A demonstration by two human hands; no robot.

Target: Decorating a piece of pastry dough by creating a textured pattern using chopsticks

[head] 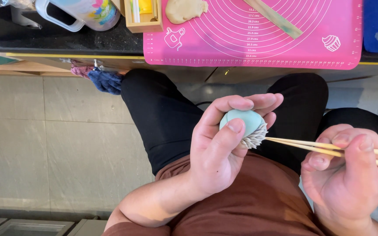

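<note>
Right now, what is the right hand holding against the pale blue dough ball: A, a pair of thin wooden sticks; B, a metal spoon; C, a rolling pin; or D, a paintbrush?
A: the right hand grips two thin wooden sticks whose tips meet the spiky cream-coloured edge of the blue dough ball, which the left hand holds.

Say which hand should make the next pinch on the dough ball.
Right, probably. The right hand holds the chopsticks, tips touching the dough ball at its ridged lower edge. The left hand is wrapped around the ball, only steadying it.
</note>
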